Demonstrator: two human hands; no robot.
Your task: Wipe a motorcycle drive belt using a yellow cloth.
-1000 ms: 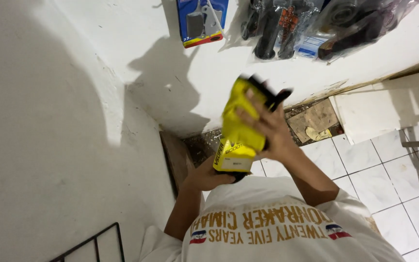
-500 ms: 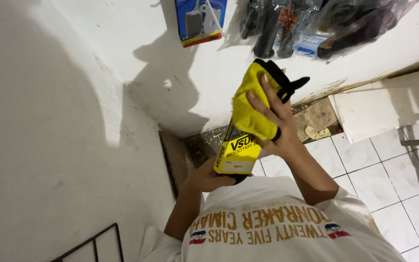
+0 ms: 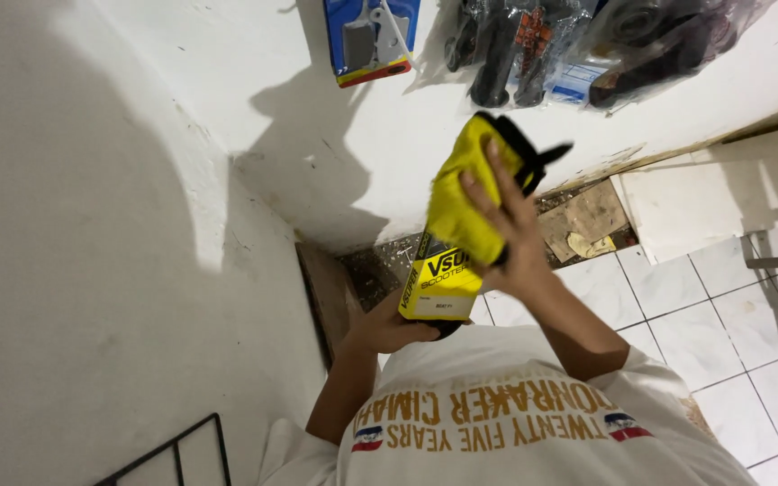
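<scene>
A yellow and black rectangular box (image 3: 438, 283) stands upright in front of my chest. My left hand (image 3: 389, 328) grips its lower end from below. My right hand (image 3: 508, 236) presses a yellow cloth with a black edge (image 3: 470, 193) against the box's upper half, fingers spread over the cloth. The cloth hides the top of the box.
A white wall fills the left and top. Packaged parts hang on it: a blue card pack (image 3: 371, 36) and dark parts in clear bags (image 3: 587, 40). White floor tiles (image 3: 722, 306) lie to the right, with broken boards (image 3: 587, 220) at the wall's foot. A black wire rack (image 3: 177, 450) is at the lower left.
My right hand has slid the cloth up along the box, uncovering more of its lower printed face. My left hand has stayed under the box.
</scene>
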